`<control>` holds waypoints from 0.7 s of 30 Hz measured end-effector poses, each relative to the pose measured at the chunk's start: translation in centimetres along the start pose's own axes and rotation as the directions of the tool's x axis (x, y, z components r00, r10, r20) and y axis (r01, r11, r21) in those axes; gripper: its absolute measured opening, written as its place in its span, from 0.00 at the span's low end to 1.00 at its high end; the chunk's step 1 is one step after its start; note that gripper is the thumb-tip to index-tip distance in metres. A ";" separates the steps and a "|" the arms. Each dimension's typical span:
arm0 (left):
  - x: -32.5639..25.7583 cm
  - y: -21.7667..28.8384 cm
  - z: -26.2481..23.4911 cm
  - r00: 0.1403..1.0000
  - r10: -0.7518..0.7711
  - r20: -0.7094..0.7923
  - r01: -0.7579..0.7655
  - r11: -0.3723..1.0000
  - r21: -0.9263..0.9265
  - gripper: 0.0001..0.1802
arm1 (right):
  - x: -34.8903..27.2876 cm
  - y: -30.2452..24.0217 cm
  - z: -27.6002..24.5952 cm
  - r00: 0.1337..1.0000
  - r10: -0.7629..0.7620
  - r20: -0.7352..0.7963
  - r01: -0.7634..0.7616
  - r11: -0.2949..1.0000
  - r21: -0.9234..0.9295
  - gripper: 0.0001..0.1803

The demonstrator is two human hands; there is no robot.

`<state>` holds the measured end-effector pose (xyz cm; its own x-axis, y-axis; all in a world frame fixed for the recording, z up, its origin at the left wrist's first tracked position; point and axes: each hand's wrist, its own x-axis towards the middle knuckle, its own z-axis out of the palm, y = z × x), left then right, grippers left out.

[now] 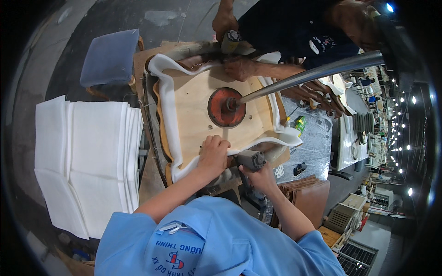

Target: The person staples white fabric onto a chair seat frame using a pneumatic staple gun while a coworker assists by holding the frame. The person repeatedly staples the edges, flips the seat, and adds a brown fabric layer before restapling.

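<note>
A pale wooden seat board (pixel 189 99) lies underside up, with white padding (pixel 170 115) and brown covering (pixel 161 106) around its edges. A round red press plate (pixel 216 108) on a metal rod bears on its middle. At the near edge, my left hand (pixel 213 156) is closed over the padding, its fingertips on the board. Just to its right, my right hand (pixel 261 178) grips a grey staple gun (pixel 251 159), its head close to the board's near edge. What the left fingers pinch underneath is hidden.
Across the board, a co-worker's hand (pixel 239 69) lies on the far edge; the other hand (pixel 225 22) holds a tool (pixel 231 42). White padding sheets (pixel 83 156) are stacked left, near a cushioned stool (pixel 110 57). Brown sheets (pixel 313 198) and a plastic-covered table (pixel 315 138) stand right.
</note>
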<state>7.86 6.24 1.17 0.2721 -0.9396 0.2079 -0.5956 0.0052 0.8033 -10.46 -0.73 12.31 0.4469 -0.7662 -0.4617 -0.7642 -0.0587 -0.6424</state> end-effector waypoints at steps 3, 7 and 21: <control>-2.1 2.0 -3.3 0.972 0.094 0.216 -0.095 0.995 -0.007 0.15 | -0.5 0.0 -0.4 0.990 0.139 0.014 -0.140 0.981 0.131 0.18; -5.9 3.2 -3.2 0.876 0.157 0.456 -0.190 0.981 0.026 0.25 | -0.9 -0.1 -0.8 0.992 0.123 0.039 -0.128 0.981 0.143 0.18; -6.4 1.0 -1.0 0.935 0.139 0.326 -0.219 0.949 0.225 0.31 | -0.9 -1.3 0.4 0.973 0.217 0.085 -0.230 0.948 0.218 0.16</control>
<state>6.22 12.59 1.21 -0.0743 -0.9895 0.1243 -0.7949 0.1340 0.5917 -9.67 0.27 13.34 0.3086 -0.7036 -0.6401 -0.7260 0.2607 -0.6364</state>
